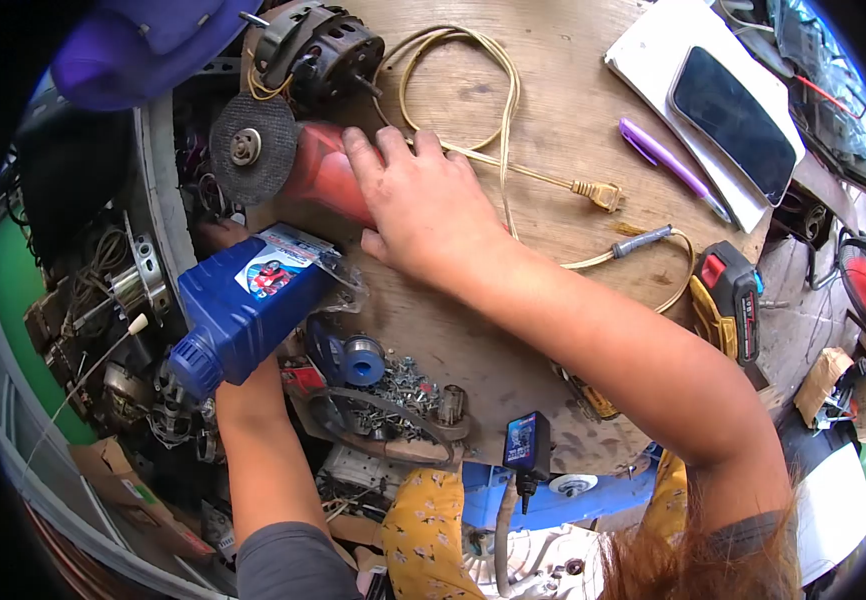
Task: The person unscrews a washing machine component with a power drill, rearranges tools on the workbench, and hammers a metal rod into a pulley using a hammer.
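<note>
My right hand (421, 205) lies over the red body of an angle grinder (321, 170) on the round wooden table (553, 110); its grey grinding disc (253, 147) points left. My left hand (253, 385) is mostly hidden under a blue plastic bottle (248, 310), which it holds tilted with its cap toward the lower left. The bottle carries a white and red label. A black electric motor (318, 48) sits just beyond the grinder.
A tan power cord with plug (601, 192) loops across the table. A phone (733, 120) rests on a white pad, a purple pen (668, 165) beside it. A red and black battery tool (733, 300) sits at the right edge. Screws and a solder spool (363, 360) lie near me.
</note>
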A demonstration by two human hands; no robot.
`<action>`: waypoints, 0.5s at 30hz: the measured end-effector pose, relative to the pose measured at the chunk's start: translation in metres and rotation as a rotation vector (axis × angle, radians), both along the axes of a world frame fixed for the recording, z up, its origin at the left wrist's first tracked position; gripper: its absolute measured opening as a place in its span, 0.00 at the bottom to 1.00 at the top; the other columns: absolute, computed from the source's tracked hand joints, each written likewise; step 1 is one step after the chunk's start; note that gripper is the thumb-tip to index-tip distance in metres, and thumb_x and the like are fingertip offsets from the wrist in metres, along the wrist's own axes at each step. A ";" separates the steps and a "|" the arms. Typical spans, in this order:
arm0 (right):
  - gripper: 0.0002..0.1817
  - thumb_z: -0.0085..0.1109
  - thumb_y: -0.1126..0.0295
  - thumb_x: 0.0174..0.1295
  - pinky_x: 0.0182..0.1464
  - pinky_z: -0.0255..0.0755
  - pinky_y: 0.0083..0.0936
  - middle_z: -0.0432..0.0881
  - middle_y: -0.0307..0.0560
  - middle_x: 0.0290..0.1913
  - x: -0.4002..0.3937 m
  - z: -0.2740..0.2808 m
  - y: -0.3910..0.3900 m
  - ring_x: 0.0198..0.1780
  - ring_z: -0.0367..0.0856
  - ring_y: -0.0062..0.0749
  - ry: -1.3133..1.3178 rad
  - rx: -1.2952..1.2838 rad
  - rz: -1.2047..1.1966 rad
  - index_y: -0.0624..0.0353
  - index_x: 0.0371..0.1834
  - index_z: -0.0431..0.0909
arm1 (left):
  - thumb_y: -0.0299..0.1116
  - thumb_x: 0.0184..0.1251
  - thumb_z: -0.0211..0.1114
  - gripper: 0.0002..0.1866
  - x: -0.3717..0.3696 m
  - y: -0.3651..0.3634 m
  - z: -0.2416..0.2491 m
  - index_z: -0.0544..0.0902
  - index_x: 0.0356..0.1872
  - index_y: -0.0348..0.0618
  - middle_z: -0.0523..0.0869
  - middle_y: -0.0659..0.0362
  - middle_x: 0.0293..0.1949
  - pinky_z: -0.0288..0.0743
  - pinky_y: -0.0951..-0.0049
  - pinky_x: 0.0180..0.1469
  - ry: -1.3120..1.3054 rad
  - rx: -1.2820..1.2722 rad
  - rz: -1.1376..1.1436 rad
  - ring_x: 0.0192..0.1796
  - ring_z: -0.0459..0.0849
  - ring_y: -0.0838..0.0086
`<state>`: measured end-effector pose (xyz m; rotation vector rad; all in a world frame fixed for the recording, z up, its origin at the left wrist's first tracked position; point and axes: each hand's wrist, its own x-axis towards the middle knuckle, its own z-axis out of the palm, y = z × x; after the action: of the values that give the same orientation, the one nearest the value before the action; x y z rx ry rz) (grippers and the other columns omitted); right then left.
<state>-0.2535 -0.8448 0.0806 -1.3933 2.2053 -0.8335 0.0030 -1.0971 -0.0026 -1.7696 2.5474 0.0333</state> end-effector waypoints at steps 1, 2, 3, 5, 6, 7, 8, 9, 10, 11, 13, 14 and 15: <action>0.39 0.67 0.65 0.43 0.49 0.73 0.40 0.72 0.52 0.52 0.000 0.001 0.000 0.53 0.72 0.46 -0.004 0.017 0.006 0.62 0.61 0.63 | 0.49 0.69 0.47 0.31 0.002 0.005 0.003 0.59 0.66 0.40 0.67 0.42 0.61 0.62 0.59 0.62 -0.017 0.001 0.007 0.61 0.70 0.57; 0.40 0.68 0.64 0.43 0.49 0.72 0.41 0.71 0.52 0.52 -0.001 0.002 0.000 0.54 0.71 0.46 -0.009 0.034 0.013 0.62 0.61 0.62 | 0.49 0.69 0.46 0.31 0.000 0.006 0.004 0.59 0.66 0.40 0.67 0.42 0.61 0.62 0.59 0.62 -0.031 0.012 0.017 0.61 0.70 0.57; 0.41 0.68 0.64 0.42 0.50 0.72 0.41 0.71 0.52 0.53 -0.001 0.003 -0.001 0.54 0.71 0.47 -0.014 0.050 0.022 0.62 0.62 0.61 | 0.50 0.69 0.46 0.31 0.002 0.010 0.007 0.59 0.66 0.40 0.67 0.42 0.61 0.62 0.59 0.62 -0.043 0.014 0.023 0.61 0.70 0.57; 0.44 0.70 0.60 0.42 0.52 0.71 0.42 0.69 0.52 0.55 -0.002 0.009 -0.001 0.56 0.70 0.47 -0.037 0.094 0.045 0.61 0.64 0.59 | 0.50 0.70 0.45 0.31 0.004 0.017 0.016 0.58 0.66 0.40 0.67 0.43 0.61 0.62 0.59 0.62 -0.077 0.026 0.036 0.61 0.70 0.57; 0.45 0.70 0.60 0.42 0.52 0.71 0.42 0.69 0.52 0.55 -0.003 0.011 -0.002 0.56 0.70 0.47 -0.042 0.114 0.054 0.61 0.64 0.59 | 0.50 0.70 0.45 0.31 0.000 0.023 0.022 0.58 0.66 0.40 0.67 0.43 0.61 0.62 0.59 0.62 -0.106 0.042 0.037 0.61 0.70 0.57; 0.45 0.70 0.60 0.42 0.53 0.71 0.42 0.69 0.52 0.55 -0.003 0.014 -0.002 0.56 0.69 0.47 -0.046 0.134 0.063 0.61 0.64 0.58 | 0.50 0.70 0.44 0.31 -0.001 0.027 0.026 0.58 0.67 0.40 0.67 0.43 0.61 0.62 0.59 0.62 -0.137 0.056 0.040 0.61 0.70 0.57; 0.46 0.70 0.59 0.43 0.53 0.71 0.42 0.69 0.52 0.56 -0.004 0.017 -0.003 0.56 0.70 0.47 -0.045 0.163 0.073 0.61 0.65 0.57 | 0.50 0.70 0.44 0.31 -0.001 0.033 0.030 0.58 0.67 0.40 0.67 0.43 0.61 0.62 0.58 0.62 -0.145 0.071 0.049 0.61 0.70 0.57; 0.46 0.70 0.58 0.43 0.53 0.71 0.42 0.69 0.52 0.55 -0.003 0.019 -0.004 0.56 0.70 0.48 -0.038 0.176 0.072 0.61 0.65 0.57 | 0.50 0.71 0.43 0.31 0.004 0.035 0.028 0.58 0.67 0.40 0.67 0.43 0.62 0.62 0.58 0.62 -0.134 0.094 0.066 0.61 0.70 0.57; 0.46 0.70 0.58 0.43 0.53 0.71 0.42 0.69 0.52 0.55 -0.003 0.020 -0.005 0.56 0.70 0.48 -0.031 0.189 0.073 0.61 0.65 0.57 | 0.50 0.71 0.43 0.31 0.012 0.035 0.020 0.58 0.67 0.40 0.67 0.43 0.62 0.62 0.58 0.62 -0.101 0.130 0.092 0.61 0.70 0.57; 0.46 0.70 0.58 0.43 0.52 0.71 0.42 0.69 0.52 0.55 -0.002 0.021 -0.006 0.56 0.70 0.48 -0.024 0.202 0.075 0.60 0.65 0.56 | 0.52 0.71 0.42 0.31 0.053 0.014 -0.027 0.60 0.66 0.39 0.72 0.44 0.58 0.63 0.60 0.62 0.163 0.126 0.237 0.60 0.71 0.60; 0.48 0.71 0.58 0.42 0.52 0.72 0.41 0.69 0.52 0.55 -0.001 0.024 -0.008 0.55 0.70 0.49 0.013 0.196 0.083 0.60 0.66 0.56 | 0.51 0.72 0.41 0.30 0.083 0.018 -0.029 0.62 0.64 0.37 0.71 0.45 0.58 0.62 0.63 0.63 0.243 0.239 0.079 0.60 0.71 0.60; 0.48 0.71 0.58 0.41 0.52 0.72 0.39 0.70 0.53 0.54 0.000 0.027 -0.008 0.54 0.71 0.49 0.035 0.194 0.079 0.61 0.66 0.56 | 0.50 0.72 0.41 0.29 0.095 0.023 -0.027 0.63 0.63 0.35 0.71 0.46 0.58 0.62 0.64 0.63 0.285 0.294 -0.004 0.60 0.70 0.60; 0.48 0.71 0.59 0.41 0.53 0.72 0.38 0.70 0.53 0.54 0.001 0.028 -0.008 0.54 0.71 0.49 0.057 0.193 0.073 0.61 0.66 0.56 | 0.49 0.72 0.40 0.29 0.106 0.031 -0.025 0.64 0.62 0.34 0.71 0.46 0.58 0.62 0.65 0.63 0.327 0.349 -0.089 0.60 0.70 0.60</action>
<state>-0.2529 -0.8530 0.1086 -1.4090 2.1966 -0.5456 0.1086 -1.0665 -0.0275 -1.6244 2.6116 0.7723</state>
